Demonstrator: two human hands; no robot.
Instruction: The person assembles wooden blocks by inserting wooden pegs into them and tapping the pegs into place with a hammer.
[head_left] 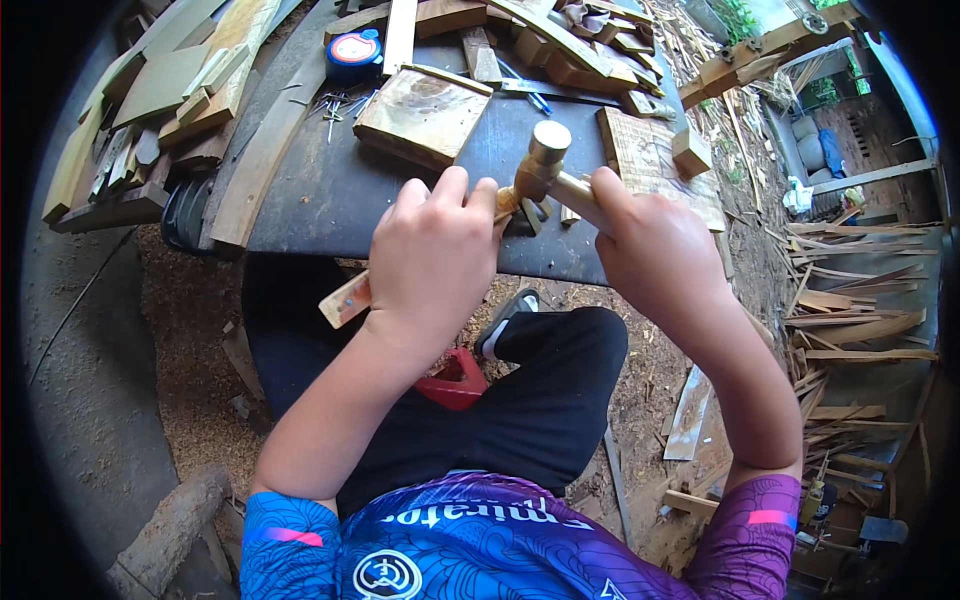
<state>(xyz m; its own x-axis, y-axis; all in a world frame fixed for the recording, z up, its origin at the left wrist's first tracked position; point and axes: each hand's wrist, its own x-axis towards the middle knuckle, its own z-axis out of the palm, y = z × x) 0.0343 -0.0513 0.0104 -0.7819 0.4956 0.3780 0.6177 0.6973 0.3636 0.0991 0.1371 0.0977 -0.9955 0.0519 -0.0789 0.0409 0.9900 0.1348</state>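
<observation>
My left hand (437, 250) is closed round a narrow wooden strip (346, 300). One end of the strip sticks out below my wrist, past the table's front edge; the middle is hidden by my fingers. A hammer (549, 145) with a brassy metal head and a light wooden handle is gripped in my right hand (658, 240). Its head is right beside the strip's far end, by my left fingers; whether they touch I cannot tell. Just under the hammer, small wood pieces (538, 216) lie on the dark table (320, 215).
Behind my hands lie a thick wood block (425, 112), loose nails (333, 112), a blue tape measure (355, 50), a pen (540, 102) and a metal ruler (572, 94). A board (640, 150) carries a small block (691, 152) at right. Scrap wood (165, 85) is piled at left.
</observation>
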